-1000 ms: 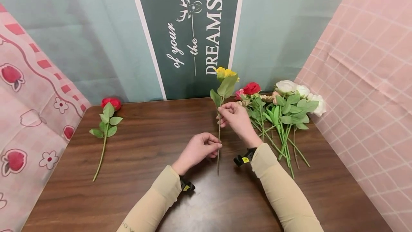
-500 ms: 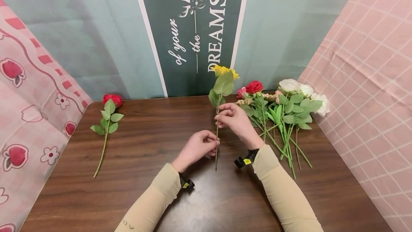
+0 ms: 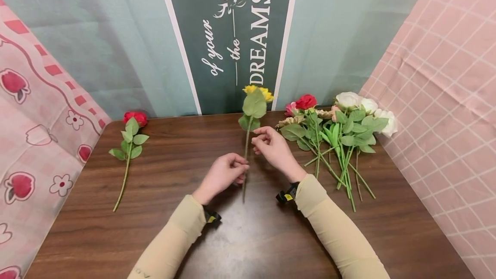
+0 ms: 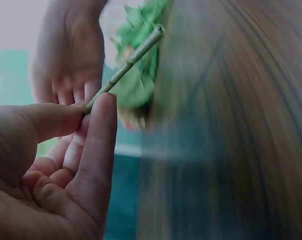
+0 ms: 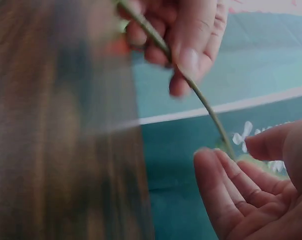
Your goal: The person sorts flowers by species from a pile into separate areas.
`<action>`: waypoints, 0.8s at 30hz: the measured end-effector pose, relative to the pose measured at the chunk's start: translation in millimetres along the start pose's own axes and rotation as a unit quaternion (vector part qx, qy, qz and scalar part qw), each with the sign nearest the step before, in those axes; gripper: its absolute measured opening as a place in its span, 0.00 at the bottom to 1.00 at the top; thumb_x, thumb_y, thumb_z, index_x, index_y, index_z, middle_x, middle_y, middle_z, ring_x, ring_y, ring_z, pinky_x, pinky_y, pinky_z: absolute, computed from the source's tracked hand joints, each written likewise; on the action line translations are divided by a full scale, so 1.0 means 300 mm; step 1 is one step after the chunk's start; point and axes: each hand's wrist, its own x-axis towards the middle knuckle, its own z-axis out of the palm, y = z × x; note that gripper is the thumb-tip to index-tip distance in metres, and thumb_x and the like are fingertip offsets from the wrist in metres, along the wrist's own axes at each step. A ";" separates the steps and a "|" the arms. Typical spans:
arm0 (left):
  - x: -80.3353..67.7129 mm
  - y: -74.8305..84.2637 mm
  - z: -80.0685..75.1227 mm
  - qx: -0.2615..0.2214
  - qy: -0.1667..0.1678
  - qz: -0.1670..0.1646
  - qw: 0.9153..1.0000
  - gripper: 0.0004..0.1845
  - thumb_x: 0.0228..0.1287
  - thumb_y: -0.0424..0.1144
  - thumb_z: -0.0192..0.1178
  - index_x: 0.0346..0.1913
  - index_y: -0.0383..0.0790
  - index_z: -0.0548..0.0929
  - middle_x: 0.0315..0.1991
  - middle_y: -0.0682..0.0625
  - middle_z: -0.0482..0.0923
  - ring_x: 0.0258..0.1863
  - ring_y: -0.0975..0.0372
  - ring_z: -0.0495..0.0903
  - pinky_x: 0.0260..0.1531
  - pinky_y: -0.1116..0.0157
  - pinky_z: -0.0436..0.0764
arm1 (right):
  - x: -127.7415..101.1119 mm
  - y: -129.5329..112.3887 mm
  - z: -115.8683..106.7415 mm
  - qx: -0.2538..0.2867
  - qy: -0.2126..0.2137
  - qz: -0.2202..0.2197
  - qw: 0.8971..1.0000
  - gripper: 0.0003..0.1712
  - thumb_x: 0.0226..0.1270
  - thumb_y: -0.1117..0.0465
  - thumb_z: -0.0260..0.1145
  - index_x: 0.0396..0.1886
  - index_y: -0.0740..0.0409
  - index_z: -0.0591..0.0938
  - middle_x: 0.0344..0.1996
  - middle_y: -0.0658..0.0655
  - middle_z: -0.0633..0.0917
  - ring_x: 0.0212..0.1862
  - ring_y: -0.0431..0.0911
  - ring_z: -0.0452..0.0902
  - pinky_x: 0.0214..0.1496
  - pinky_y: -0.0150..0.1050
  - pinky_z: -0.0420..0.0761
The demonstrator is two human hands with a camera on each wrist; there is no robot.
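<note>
From the head view, the left hand (image 3: 221, 175) pinches the yellow flower (image 3: 255, 94) low on its stem, upright above the counter (image 3: 174, 227), left of the flower pile (image 3: 337, 128). The right hand (image 3: 273, 147) hovers beside the stem, fingers seemingly loose.

Left wrist: thumb and forefinger clamp the stem; a light pinch suffices.

Right wrist: blurred; fingers spread, apparently not touching.

The desk (image 3: 174, 227) is dark wood grain with a smooth, faintly glossy finish. The flower stem (image 3: 245, 171) looks matt green, probably plastic. Sleeves (image 3: 337, 231) are soft beige cloth. The right backdrop (image 3: 438, 76) is creased pink cloth.
</note>
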 end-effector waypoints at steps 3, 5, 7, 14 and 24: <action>-0.027 -0.043 -0.111 0.044 0.016 -0.024 0.999 0.07 0.70 0.32 0.64 0.46 0.31 0.83 0.35 0.44 0.86 0.25 0.58 0.86 0.29 0.59 0.88 | -0.003 -0.005 0.029 -0.148 -0.018 -0.051 0.987 0.18 0.75 0.53 0.65 0.58 0.58 0.81 0.46 0.56 0.87 0.45 0.49 0.84 0.50 0.47 0.84; -0.051 -0.076 -0.201 0.062 0.017 -0.043 0.997 0.08 0.71 0.31 0.62 0.46 0.28 0.82 0.36 0.42 0.86 0.26 0.58 0.86 0.30 0.60 0.88 | 0.001 -0.017 0.050 -0.247 -0.041 -0.096 0.963 0.22 0.76 0.48 0.64 0.60 0.56 0.82 0.51 0.52 0.85 0.53 0.46 0.81 0.58 0.45 0.80; -0.076 -0.106 -0.287 0.069 0.024 -0.064 0.995 0.09 0.72 0.30 0.61 0.47 0.25 0.81 0.37 0.40 0.86 0.27 0.58 0.86 0.31 0.60 0.88 | 0.012 -0.032 0.073 -0.320 -0.077 -0.138 0.934 0.26 0.76 0.46 0.63 0.64 0.56 0.80 0.57 0.54 0.83 0.61 0.48 0.77 0.66 0.46 0.75; -0.136 -0.160 -0.439 0.103 0.044 -0.104 0.988 0.12 0.72 0.31 0.60 0.49 0.22 0.79 0.36 0.41 0.86 0.28 0.60 0.85 0.32 0.62 0.88 | 0.036 -0.055 0.143 -0.434 -0.155 -0.210 0.862 0.32 0.77 0.40 0.59 0.71 0.54 0.75 0.66 0.56 0.77 0.74 0.56 0.64 0.78 0.49 0.58; -0.173 -0.164 -0.470 0.250 0.077 -0.094 0.961 0.22 0.71 0.36 0.63 0.60 0.22 0.75 0.38 0.39 0.83 0.24 0.59 0.86 0.28 0.61 0.87 | 0.014 -0.016 0.139 -0.445 -0.188 -0.197 0.853 0.35 0.77 0.37 0.57 0.73 0.54 0.73 0.70 0.57 0.75 0.76 0.58 0.60 0.80 0.51 0.52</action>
